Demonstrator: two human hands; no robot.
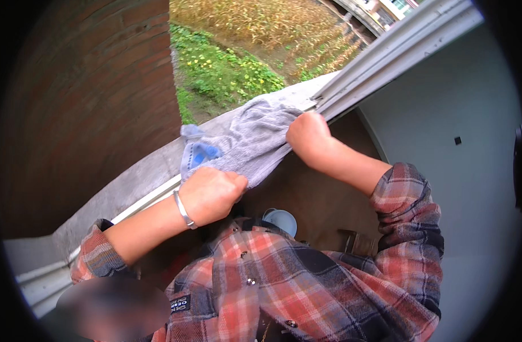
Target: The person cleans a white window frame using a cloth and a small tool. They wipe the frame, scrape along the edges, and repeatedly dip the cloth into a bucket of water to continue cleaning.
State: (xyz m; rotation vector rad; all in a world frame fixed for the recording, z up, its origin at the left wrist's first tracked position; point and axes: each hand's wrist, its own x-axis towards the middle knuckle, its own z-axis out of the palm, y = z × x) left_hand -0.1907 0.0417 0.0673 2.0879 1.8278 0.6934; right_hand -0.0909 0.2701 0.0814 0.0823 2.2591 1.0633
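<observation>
A grey towel (254,134) with a blue patterned end lies draped over the window sill (158,164) and its light-coloured frame track. My left hand (214,194), with a metal bangle at the wrist, is closed on the towel's near edge. Farther right, my right hand (310,137) grips another part of the cloth beside the upright window frame (385,60). Between both fists the fabric is pulled into folds, and its near edge hangs on the room side. The fingertips of both hands are hidden.
Outside, a brick wall (94,94) stands at left, with green plants (231,70) and dry crops (269,21) beyond the sill. Below me on the floor are a white bucket (282,222) and a brown wooden object (357,243). A pale interior wall (449,171) is at right.
</observation>
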